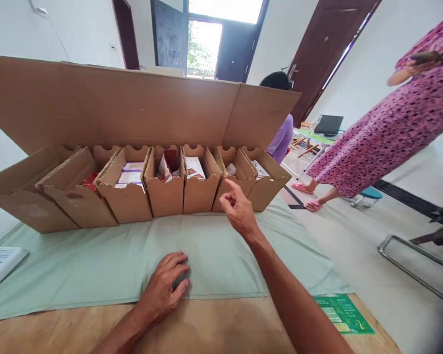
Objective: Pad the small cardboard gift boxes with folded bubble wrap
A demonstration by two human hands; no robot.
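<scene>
Our right hand [240, 210] hangs before the bins [165, 197], index finger out, the others loosely curled; whether it touches one, we cannot tell. Our left hand [165, 281] lies on the cloth [99, 260], fingers parted. The seven bins stand in a row, a white box [194, 168] inside the fifth from left.

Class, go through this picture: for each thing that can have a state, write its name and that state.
Cloth: spread out, lightly creased
Left hand: resting on the cloth, fingers curved
Right hand: raised, index finger out, others curled
Cardboard bins: upright in a row, open-topped
Cardboard panel: raised behind the bins
Laptop: open
Dark far door: open
</scene>
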